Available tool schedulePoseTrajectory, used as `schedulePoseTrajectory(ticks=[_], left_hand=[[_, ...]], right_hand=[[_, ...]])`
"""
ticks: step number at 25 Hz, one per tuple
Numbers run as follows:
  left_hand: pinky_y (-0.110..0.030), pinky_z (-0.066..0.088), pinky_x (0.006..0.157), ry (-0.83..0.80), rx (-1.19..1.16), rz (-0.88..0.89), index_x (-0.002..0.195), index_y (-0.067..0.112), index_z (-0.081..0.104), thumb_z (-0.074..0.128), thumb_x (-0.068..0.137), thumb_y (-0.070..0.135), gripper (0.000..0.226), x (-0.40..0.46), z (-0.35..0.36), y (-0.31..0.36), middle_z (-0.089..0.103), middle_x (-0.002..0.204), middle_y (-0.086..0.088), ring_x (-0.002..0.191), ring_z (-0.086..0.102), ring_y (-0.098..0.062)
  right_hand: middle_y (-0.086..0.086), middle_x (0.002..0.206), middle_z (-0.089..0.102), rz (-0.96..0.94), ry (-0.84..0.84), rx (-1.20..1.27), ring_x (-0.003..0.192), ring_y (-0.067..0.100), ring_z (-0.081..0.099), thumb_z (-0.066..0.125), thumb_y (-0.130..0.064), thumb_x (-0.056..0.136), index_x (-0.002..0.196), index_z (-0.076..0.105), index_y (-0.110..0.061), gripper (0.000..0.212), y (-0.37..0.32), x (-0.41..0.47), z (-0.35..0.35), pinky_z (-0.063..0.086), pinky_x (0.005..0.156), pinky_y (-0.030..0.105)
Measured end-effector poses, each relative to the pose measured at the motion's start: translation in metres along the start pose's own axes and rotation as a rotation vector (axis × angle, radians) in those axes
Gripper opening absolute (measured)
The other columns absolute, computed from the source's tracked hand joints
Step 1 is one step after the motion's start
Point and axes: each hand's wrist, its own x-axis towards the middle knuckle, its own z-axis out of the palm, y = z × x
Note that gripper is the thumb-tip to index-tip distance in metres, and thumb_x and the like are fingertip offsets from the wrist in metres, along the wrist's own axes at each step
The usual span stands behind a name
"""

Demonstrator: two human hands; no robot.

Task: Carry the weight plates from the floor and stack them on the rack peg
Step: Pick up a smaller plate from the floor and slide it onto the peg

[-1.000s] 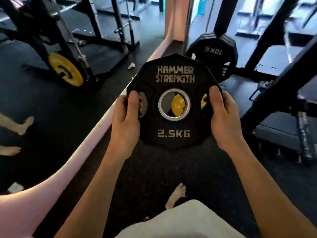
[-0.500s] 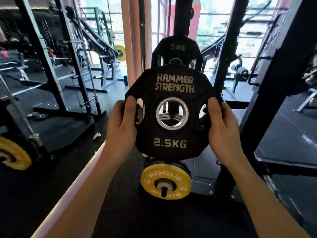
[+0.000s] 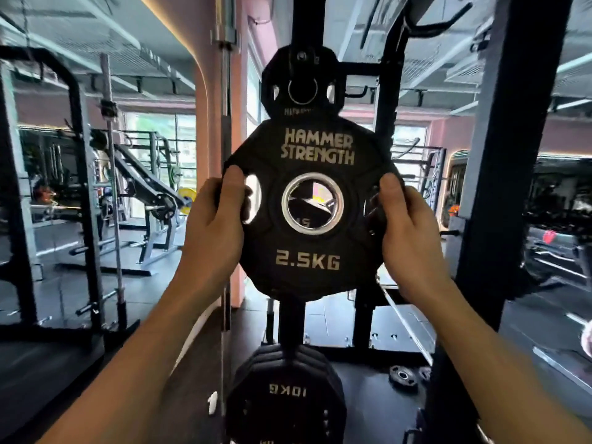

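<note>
I grip the 2.5 kg plate upright, my left hand at its nine o'clock, my right hand at three, so the centre hole faces the rack upright. A hung plate sits at twelve, touching distance unclear.

Head view, forward, close on plate

Pink pillar with rounded arch, dark rubber floor, black steel machines at left, daylit windows behind, grey ceiling panels
</note>
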Motion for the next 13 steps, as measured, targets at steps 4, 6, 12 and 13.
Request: schedulePoseTrajectory(ticks=[4,6,12,13], left_hand=[[-0.034,0.044,0.073,-0.004,-0.031,0.091,0.081,0.022,0.059,0.046,0.096,0.054,0.037,0.077,0.021,-0.002,0.058,0.075,0.007,0.071,0.053,-0.008],[-0.032,0.039,0.068,-0.016,-0.026,0.145,0.08,0.019,0.055,0.044,0.098,0.052,0.039,0.112,0.03,0.002,0.053,0.069,0.008,0.066,0.049,-0.009],[-0.026,0.037,0.06,0.0,-0.082,0.277,0.079,0.016,0.054,0.042,0.1,0.048,0.04,0.209,0.058,0.021,0.053,0.069,0.005,0.062,0.048,-0.008],[-0.023,0.036,0.057,0.004,-0.086,0.294,0.077,0.016,0.054,0.042,0.1,0.047,0.04,0.22,0.062,0.025,0.053,0.067,0.006,0.059,0.048,-0.006]], right_hand=[[-0.009,0.06,0.06,-0.086,0.034,0.012,0.05,-0.002,0.058,0.043,-0.046,0.1,0.096,0.058,-0.013,0.037,-0.004,0.072,0.022,0.044,0.045,0.015],[-0.004,0.068,0.063,-0.127,0.046,0.005,0.051,-0.001,0.06,0.041,-0.047,0.1,0.1,0.058,-0.01,0.041,-0.008,0.103,0.032,0.044,0.044,0.014],[0.004,0.094,0.071,-0.266,0.064,-0.024,0.087,0.019,0.07,0.041,-0.064,0.094,0.106,0.061,-0.016,0.053,-0.026,0.202,0.059,0.058,0.077,0.042],[0.004,0.096,0.072,-0.283,0.071,-0.035,0.09,0.021,0.07,0.041,-0.067,0.092,0.106,0.062,-0.017,0.056,-0.029,0.214,0.062,0.057,0.082,0.046]])
